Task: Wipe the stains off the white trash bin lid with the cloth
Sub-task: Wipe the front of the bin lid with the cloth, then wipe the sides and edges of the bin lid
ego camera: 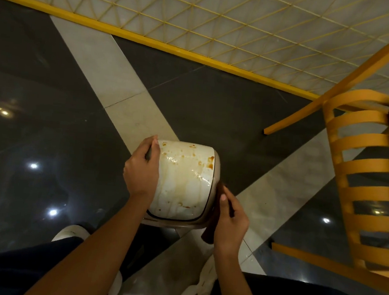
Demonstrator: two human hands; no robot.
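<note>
— Dark trousers (pixel 27 271) and white shoes (pixel 70 233) sit nearest, with both forearms reaching out over them. Where's the bin?

— On the floor (pixel 52 113) between the feet. The bin (pixel 217 172) is beige and its white lid (pixel 183 186) faces up, streaked with brown stains (pixel 210 160), heaviest at the far right corner, with runs trailing toward the near edge.

— And the hands?

— The left hand (pixel 141 168) grips the bin at its left edge, fingers curled over the side, steadying it by the look of things. The right hand (pixel 231 220) pinches a dark brown cloth (pixel 212 223), thumb laid along it. The cloth hangs against the bin's right side and hasn't reached the white surface.

— So which way does the wipe go?

— Leftward, I'd judge. The lid lies just left of the cloth hand, with its long axis running near to far. A sweep in from the right edge meets that dark far corner early, if the hand also shifts a little farther out.

— Any writing to read?

— None that I can make out on lid, bin or cloth. A yellow slatted chair (pixel 360 183) stands to the right, also unmarked.
</note>
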